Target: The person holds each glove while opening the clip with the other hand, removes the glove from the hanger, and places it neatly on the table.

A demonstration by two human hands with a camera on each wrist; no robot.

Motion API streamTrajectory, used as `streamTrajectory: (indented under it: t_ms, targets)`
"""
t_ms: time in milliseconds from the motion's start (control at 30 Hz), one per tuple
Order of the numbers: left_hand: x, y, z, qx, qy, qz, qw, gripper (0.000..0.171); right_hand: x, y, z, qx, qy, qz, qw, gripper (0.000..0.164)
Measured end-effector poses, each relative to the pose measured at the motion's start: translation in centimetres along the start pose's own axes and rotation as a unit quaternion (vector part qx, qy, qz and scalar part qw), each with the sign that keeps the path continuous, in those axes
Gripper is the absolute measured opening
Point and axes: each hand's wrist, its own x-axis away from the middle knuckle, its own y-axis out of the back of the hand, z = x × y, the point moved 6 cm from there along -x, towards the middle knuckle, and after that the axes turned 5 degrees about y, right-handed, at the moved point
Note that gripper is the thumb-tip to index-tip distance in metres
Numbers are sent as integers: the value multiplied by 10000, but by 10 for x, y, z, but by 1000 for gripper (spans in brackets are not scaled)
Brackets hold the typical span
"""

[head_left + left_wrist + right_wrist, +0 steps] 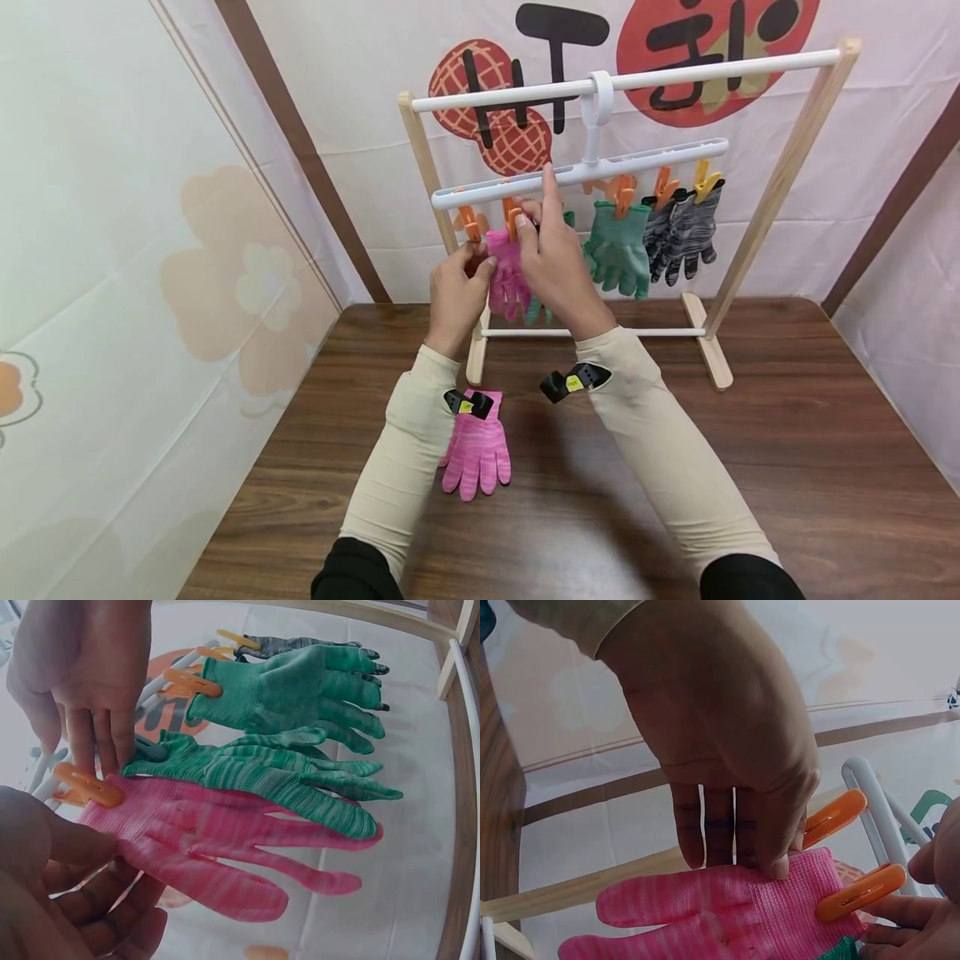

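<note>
A pink knit glove (507, 271) hangs from the white hanger (660, 156) by an orange clip (861, 892) on its cuff. My left hand (459, 287) pinches the side of that cuff between thumb and fingers. Around the clip, my right hand (558, 262) reaches up, its index finger raised along the hanger bar. Straight fingers of the right hand sit right at the cuff's upper corner in the left wrist view, with the thumb beside the clip. Another orange clip (468, 223) hangs left of the glove, just above my left fingers.
Green gloves (621, 246) and grey-black gloves (692, 229) hang farther right on orange and yellow clips. A wood-and-white rack (780, 179) carries the hanger. Another pink glove (477, 450) lies on the brown table (787, 467), partly under my left forearm.
</note>
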Motion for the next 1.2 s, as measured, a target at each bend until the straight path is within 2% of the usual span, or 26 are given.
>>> streamTrajectory:
  t_ms: [500, 733, 933, 1200]
  targets:
    - [-3, 0, -2, -135, -42, 180, 9997, 14, -14, -1, -3, -192, 31, -91, 9998, 73]
    - [-4, 0, -2, -134, 12, 123, 9998, 15, -18, 2, -4, -269, 135, -172, 9994, 70]
    - [-3, -1, 0, 27, 60, 34, 10000, 18, -19, 4, -4, -233, 319, -165, 9991, 65]
    - [-1, -4, 5, 265, 78, -46, 9996, 20, -17, 5, -8, -430, 335, -303, 9981, 66]
